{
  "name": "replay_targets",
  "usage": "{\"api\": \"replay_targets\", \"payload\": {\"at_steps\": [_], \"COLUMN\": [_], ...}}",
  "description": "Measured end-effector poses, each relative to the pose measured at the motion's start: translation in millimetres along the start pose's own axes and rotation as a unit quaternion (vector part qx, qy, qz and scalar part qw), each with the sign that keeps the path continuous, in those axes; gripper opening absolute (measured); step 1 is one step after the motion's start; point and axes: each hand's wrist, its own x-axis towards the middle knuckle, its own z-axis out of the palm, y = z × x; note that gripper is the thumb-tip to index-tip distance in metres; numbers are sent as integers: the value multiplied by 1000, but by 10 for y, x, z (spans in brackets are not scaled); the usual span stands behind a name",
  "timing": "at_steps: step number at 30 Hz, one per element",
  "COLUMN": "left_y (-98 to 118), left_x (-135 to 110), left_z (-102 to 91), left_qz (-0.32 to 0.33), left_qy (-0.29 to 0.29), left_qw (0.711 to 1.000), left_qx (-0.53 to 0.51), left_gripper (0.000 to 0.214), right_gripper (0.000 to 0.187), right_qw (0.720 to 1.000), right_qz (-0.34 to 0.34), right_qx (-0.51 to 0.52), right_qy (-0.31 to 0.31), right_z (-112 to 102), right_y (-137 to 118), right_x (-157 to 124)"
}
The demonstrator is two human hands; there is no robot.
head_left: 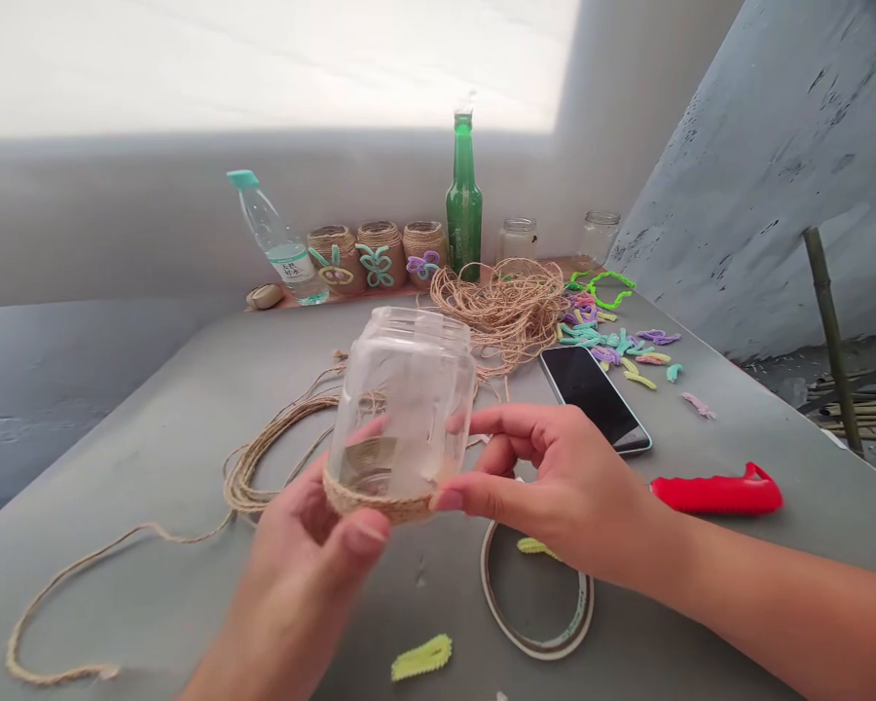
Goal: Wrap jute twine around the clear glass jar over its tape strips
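Left hand (303, 565) cupped, thumb (357, 540) nearest camera; right hand (555, 477) reaching leftward, forefinger straight, forearm (759, 589) slanting from lower right.

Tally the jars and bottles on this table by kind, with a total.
Clear jar with twine around its base, held: 1
Twine-wrapped jars, decorated: 3
Clear glass jars, at the back: 2
Green glass bottle: 1
Plastic water bottle: 1
Total: 8

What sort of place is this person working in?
Probably a craft workspace: the held clear jar has twine round its base, twine-wrapped jars stand at the back, and colourful fuzzy pieces lie scattered.
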Motion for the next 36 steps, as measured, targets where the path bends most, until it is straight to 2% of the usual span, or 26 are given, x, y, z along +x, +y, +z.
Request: {"api": "replay_targets", "payload": {"at_steps": [2,3,6,8,10,12,15,18,23,27,29,33,36], "left_y": [-14,-10,41,88,121,131,117,109,151,156,129,9,-83], "left_x": [-4,-3,14,20,16,5,-2,11,-1,-33,-22,30,41], "left_z": [-25,-30,-9,29,68,93,100,92,103,120,117,55,-5], "left_qz": [-11,-9,-1,0,-5,-16,-37,-46,-43,-56,-63,-14,-21], "left_qy": [-1,7,22,8,-17,-29,-34,-30,-47,-67,-55,8,13], "left_qw": [999,998,1000,998,996,994,991,990,985,980,983,997,1000], "left_qx": [52,61,-7,-60,-92,-107,-120,-133,-161,-181,-164,-75,-4], "left_gripper": [94,91,67,53,48,52,59,56,46,42,49,63,69], "right_gripper": [49,49,44,38,33,33,37,38,51,37,34,39,40], "right_qw": [1000,999,997,997,997,996,993,991,991,983,988,1000,999], "right_qz": [-14,-25,-62,-69,-56,-39,-17,-7,15,4,-10,-16,-32], "right_qx": [-24,-28,-27,-19,3,38,79,98,103,92,67,12,-19], "right_qy": [1,-2,-26,-43,-56,-67,-84,-92,-90,-162,-138,-8,13], "right_z": [14,12,-27,-64,-91,-99,-82,-64,-76,-62,-48,-29,-17], "right_y": [12,13,-9,-29,-35,-21,24,62,40,-32,-47,-33,-29], "right_x": [-14,-15,3,28,53,74,86,85,83,59,39,7,-17]}}
